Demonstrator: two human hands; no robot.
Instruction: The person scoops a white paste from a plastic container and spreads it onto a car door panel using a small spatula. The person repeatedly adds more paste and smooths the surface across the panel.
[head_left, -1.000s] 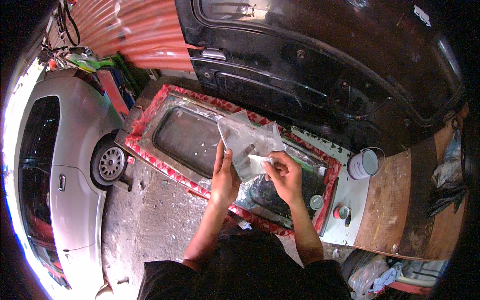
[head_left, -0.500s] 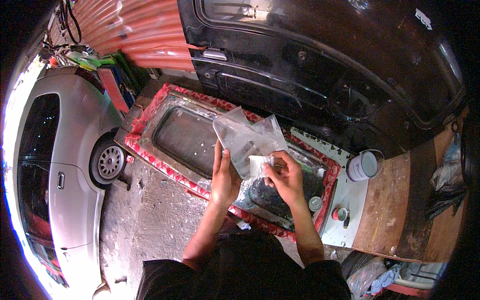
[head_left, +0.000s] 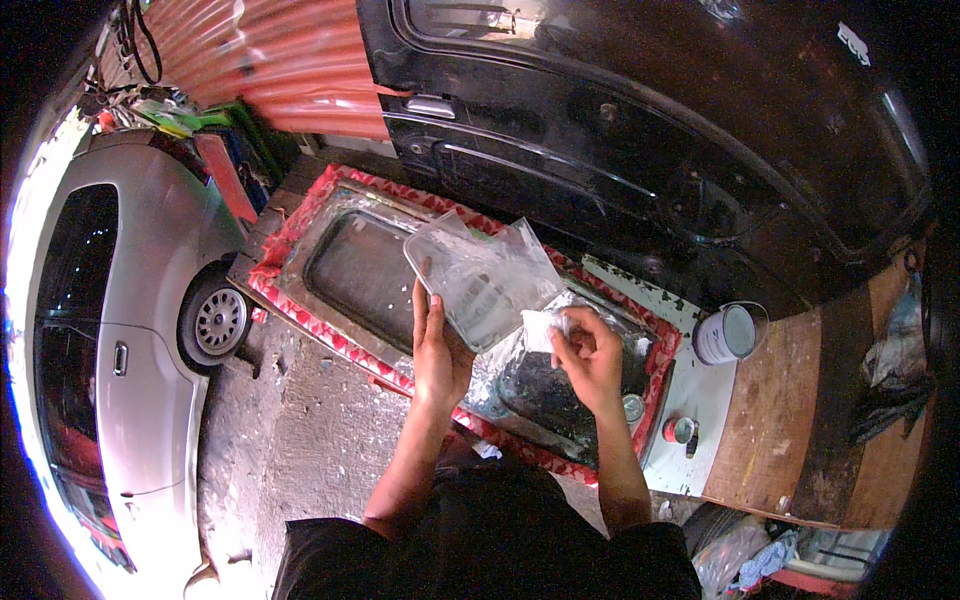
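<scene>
My left hand (head_left: 438, 355) grips a clear, scuffed plastic container (head_left: 470, 270) from beneath, tilted, with flaps or sheets sticking up at its far side. My right hand (head_left: 585, 355) pinches a small white square piece (head_left: 542, 330), perhaps folded paper or a spreader, just right of the container's edge. Beneath both hands lies a paint-stained metal panel (head_left: 365, 255) with a dark recess, set on red and white patterned padding (head_left: 318, 346). A small lid or tin (head_left: 633, 407) sits at the panel's right end.
A silver car (head_left: 150, 380) stands left. A large black panel (head_left: 620, 130) rises behind the bench, beside red corrugated sheet (head_left: 240, 60). Right are a grey paint can (head_left: 725, 335), small red tin (head_left: 677, 430), plywood boards (head_left: 775, 410) and black plastic bag (head_left: 880, 410). Clutter (head_left: 750, 560) lies lower right.
My left hand and the container have shifted left. My right hand has drawn rightward with the white piece, which is now apart from the container's middle.
</scene>
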